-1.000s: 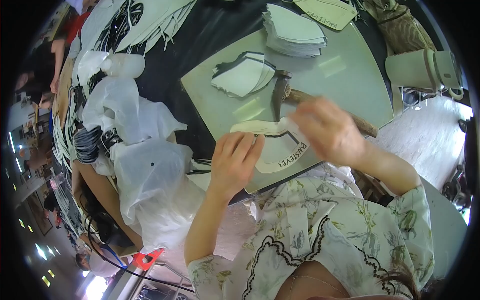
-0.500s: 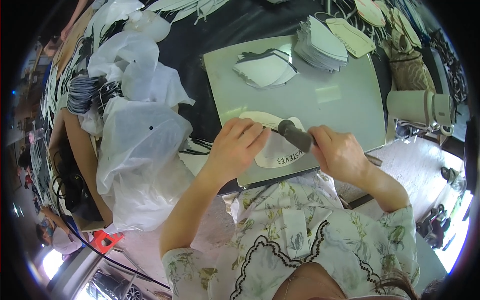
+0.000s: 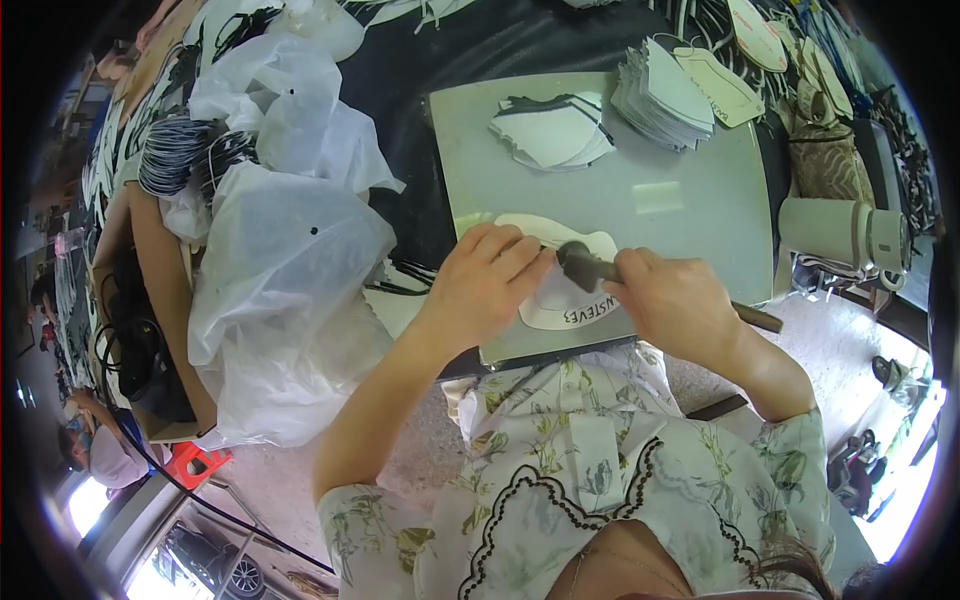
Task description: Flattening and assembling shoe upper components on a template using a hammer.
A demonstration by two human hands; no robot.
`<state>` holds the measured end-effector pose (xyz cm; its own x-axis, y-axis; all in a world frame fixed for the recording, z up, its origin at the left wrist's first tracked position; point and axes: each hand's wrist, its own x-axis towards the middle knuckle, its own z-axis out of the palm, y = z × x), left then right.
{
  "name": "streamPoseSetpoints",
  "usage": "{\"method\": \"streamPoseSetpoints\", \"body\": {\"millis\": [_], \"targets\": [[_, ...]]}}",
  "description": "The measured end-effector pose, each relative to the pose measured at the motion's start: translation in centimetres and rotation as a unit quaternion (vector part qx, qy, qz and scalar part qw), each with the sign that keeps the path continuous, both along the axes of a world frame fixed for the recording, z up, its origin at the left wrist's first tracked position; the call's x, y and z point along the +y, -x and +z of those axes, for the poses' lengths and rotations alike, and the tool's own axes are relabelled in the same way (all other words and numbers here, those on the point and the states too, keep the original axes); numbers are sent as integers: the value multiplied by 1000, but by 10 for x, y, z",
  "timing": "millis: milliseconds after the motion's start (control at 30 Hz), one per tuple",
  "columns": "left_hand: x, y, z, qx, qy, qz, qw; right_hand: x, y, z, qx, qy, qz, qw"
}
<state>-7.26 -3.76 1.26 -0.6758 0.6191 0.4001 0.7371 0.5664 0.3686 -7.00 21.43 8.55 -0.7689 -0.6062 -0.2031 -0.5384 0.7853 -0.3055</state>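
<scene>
My right hand [image 3: 675, 305] is wrapped round the handle of a hammer [image 3: 588, 268], its handle end sticking out past my wrist. The dark head rests on or just over a pale flat shoe-part template [image 3: 572, 310] with lettering along its near edge. My left hand [image 3: 488, 282] presses its fingertips together at the template's left side, on a thin dark edge or strip beside the hammer head. What exactly lies under those fingertips is hidden. Both template and hands are over a grey-green board [image 3: 690, 225].
A small pile of white cut pieces [image 3: 552, 135] and a taller stack [image 3: 655, 100] sit at the board's far side. Left are plastic bags [image 3: 290, 270], coiled dark cords [image 3: 172, 158] and a cardboard box [image 3: 160, 290]. Right stands a pale flask [image 3: 835, 235].
The hammer's head has turned and its handle now lies flatter, with more of its end showing past my right wrist. My left hand stays at the template. The whole view has shifted slightly.
</scene>
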Motion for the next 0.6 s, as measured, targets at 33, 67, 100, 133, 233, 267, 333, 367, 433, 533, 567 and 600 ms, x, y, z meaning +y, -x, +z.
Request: {"method": "streamPoseSetpoints", "body": {"millis": [33,67,100,133,233,267,333,367,433,533,567,600], "targets": [[0,1,1,4,1,-1,1000,-1,1,1,0,0,-1,1000],[0,1,1,4,0,-2,1000,-2,3,2,-12,-21,-2,1000],[1,-1,1,-12,-7,2,1000,-3,4,3,-25,-41,-3,999],[1,0,1,-26,-14,4,1000,-3,5,2,-23,-40,-5,999],[3,-5,2,-27,-24,20,999,-1,7,1,-28,-37,-2,999],[3,-6,2,-28,-24,19,999,0,8,2,-25,-28,-3,999],[4,-7,2,-25,-15,19,999,0,8,4,-23,-18,-2,1000],[3,-7,3,-25,-15,20,999,0,7,6,-12,20,-17,1000],[3,-4,5,-16,-14,15,1000,-1,6,5,-1,58,-34,998],[3,-6,2,-21,-10,18,1000,-4,7,2,-28,-16,-15,999],[2,-6,1,-19,-10,20,1000,-4,7,3,-18,9,-10,1000],[2,-6,0,-16,-10,23,1000,-4,8,4,-8,33,-6,999]]}}
